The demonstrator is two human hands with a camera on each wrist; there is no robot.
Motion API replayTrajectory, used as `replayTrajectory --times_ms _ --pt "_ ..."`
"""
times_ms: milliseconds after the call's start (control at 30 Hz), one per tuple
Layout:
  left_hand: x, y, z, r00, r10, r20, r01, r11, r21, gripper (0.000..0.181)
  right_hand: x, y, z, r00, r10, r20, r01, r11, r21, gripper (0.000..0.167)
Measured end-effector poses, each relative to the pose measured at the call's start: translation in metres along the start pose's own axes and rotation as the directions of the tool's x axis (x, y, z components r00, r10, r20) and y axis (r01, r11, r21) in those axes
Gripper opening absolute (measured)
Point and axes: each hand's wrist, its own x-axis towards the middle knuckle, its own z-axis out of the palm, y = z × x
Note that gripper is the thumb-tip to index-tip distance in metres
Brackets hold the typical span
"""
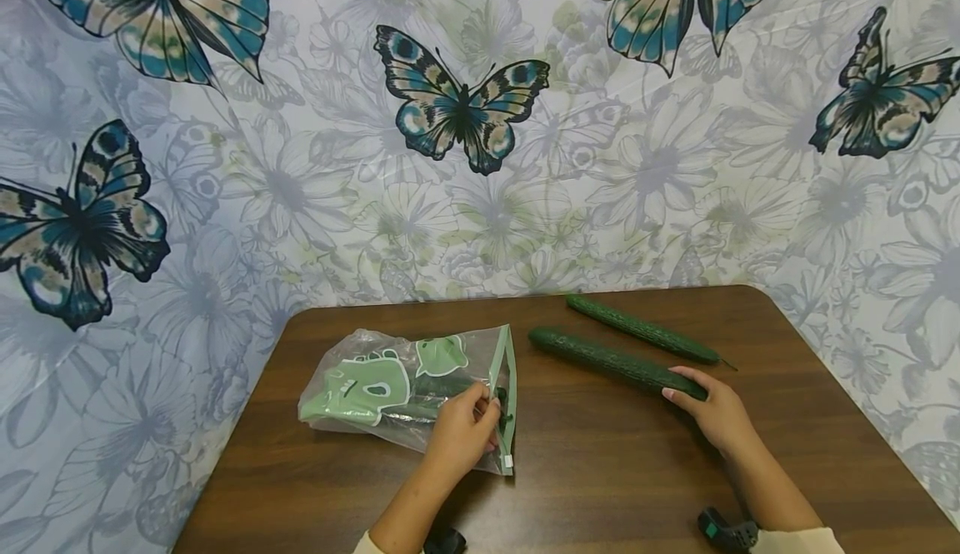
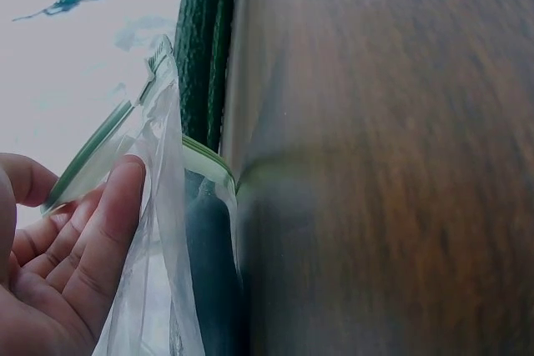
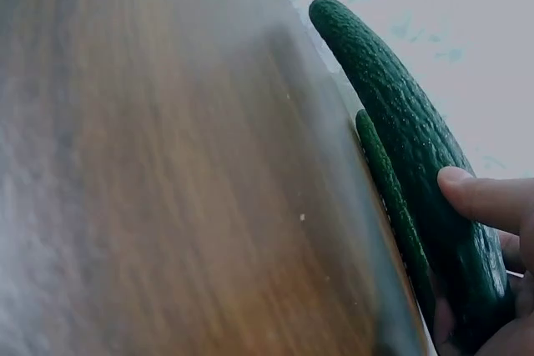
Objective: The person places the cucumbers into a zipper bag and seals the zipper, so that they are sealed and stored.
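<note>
Long dark-green bumpy cucumber (image 1: 600, 356): right half of brown wood-grain bench (image 1: 600, 479), grip of right hand (image 1: 717, 412) curled round near end; probably stiff, heavy, steadier held mid-length. Clear green-printed plastic zip bag (image 1: 397, 383): left, mouth edge pinched by left hand (image 1: 461, 429); likely limp, slippery.

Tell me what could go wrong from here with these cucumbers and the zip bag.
The right hand holds the thicker cucumber near one end, so its other end might dip or swing. The thinner cucumber lies close behind it and could get nudged. The left hand holds the open zip bag at one side of its mouth, so the opening might sag and narrow.
</note>
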Motion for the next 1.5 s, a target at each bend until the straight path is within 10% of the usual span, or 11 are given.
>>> replayTrajectory --times_ms 1500 --pt "-0.001 0.0 0.0 1.0 0.012 0.011 -0.012 1.0 0.021 0.01 0.004 -0.035 0.051 0.987 -0.16 0.017 0.159 0.986 0.058 0.052"
